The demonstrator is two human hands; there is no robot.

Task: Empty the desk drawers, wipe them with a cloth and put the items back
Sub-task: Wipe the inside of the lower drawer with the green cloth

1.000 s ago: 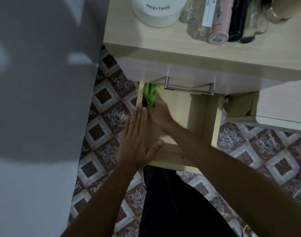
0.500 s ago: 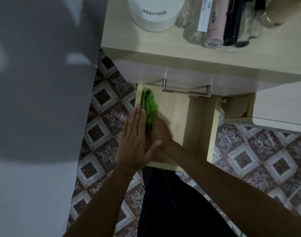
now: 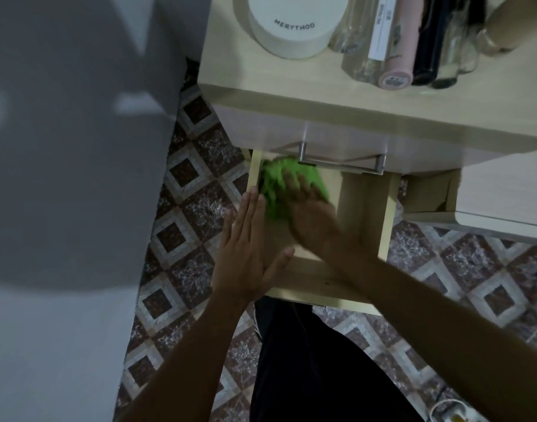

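Two hands work at the pulled-out drawer (image 3: 364, 208). The right hand (image 3: 311, 217) lies flat with fingers (image 3: 291, 182) spread and nearly straight, pressing the green cloth (image 3: 274, 190) onto the drawer floor at its far left corner, just under the metal handle (image 3: 341, 161) of the drawer above; motion blurs it. The left hand (image 3: 245, 248) rests on the drawer's left wall, fingers straight and together, thumb angled inward, gripping nothing. Above, the counter (image 3: 291, 83) carries a white round jar (image 3: 291, 25) marked MERYTHOD beside a row of bottles (image 3: 396, 53). Patterned floor tiles (image 3: 194, 214) lie beneath.
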